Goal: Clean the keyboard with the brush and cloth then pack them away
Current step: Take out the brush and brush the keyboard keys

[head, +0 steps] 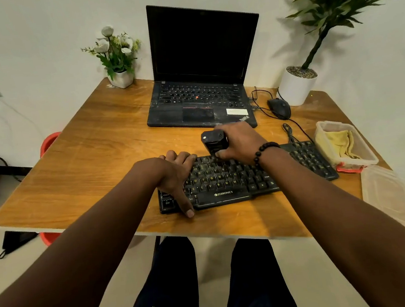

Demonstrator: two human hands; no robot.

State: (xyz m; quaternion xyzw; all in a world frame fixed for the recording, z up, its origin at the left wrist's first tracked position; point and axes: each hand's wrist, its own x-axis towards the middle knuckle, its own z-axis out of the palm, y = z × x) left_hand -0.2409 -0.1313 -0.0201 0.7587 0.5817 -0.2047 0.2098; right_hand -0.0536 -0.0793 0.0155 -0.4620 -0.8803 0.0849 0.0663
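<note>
So, quick rundown of where you're at:

Right hand: your right hand [239, 141] is gripping the brush [214, 142], fingers wrapped round its black body; it's hovering over the top rows of the keyboard, the lower end right at the keys; can't tell if the bristles are actually touching.

Left hand: your left hand [173, 175] is lying flat and relaxed on the left end of the keyboard; fingers reaching over the far edge, thumb pointing down past the near edge onto the table.

Keyboard: the black keyboard [227, 183] is sitting on the wooden table [92, 166], just in front of you; it's looking a bit dusty.

Cloth: the yellow cloth [342, 145] is sitting crumpled inside the clear container [363, 157], just beside the keyboard's right end.

Lid: a clear lid [391, 200] is lying on the table nearer you than the container.

Background: the laptop [202, 72] is standing open with a dark screen behind the keyboard; a mouse [279, 108] is resting to its right.
</note>
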